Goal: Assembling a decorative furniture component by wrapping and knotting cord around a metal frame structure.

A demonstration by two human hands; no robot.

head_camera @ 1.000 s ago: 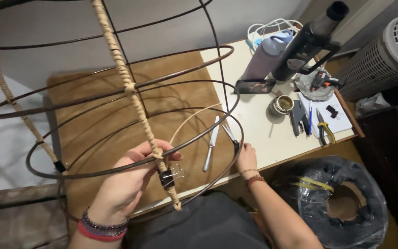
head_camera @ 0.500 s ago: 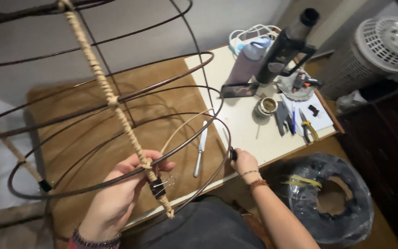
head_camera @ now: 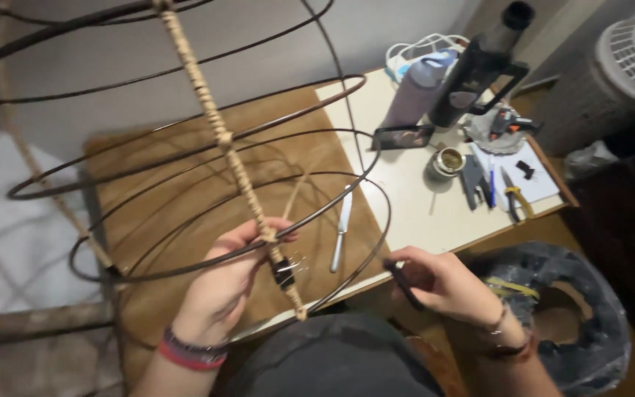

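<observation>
A dark wire frame [head_camera: 185, 158] made of several hoops stands in front of me. One upright rib [head_camera: 218, 136] is wrapped in tan cord. My left hand [head_camera: 225, 283] grips that wrapped rib where a lower hoop crosses it, just above a small black binder clip [head_camera: 284, 273]. My right hand [head_camera: 442, 283] holds the lowest hoop at its right side, fingers closed around the dark wire. A thin pale reed strand [head_camera: 295, 192] curves inside the frame.
A brown board [head_camera: 163, 184] lies on a white table [head_camera: 413, 213]. A knife [head_camera: 340, 228] rests by the board. Further right are a phone [head_camera: 403, 137], a small tin [head_camera: 448, 160], pliers [head_camera: 512, 200], a bottle [head_camera: 414, 90]. A black-lined bin [head_camera: 560, 309] stands at lower right.
My right hand has slid along the lowest hoop to the right, away from the table's edge. The view has tilted, and the left hand keeps its hold on the wrapped rib.
</observation>
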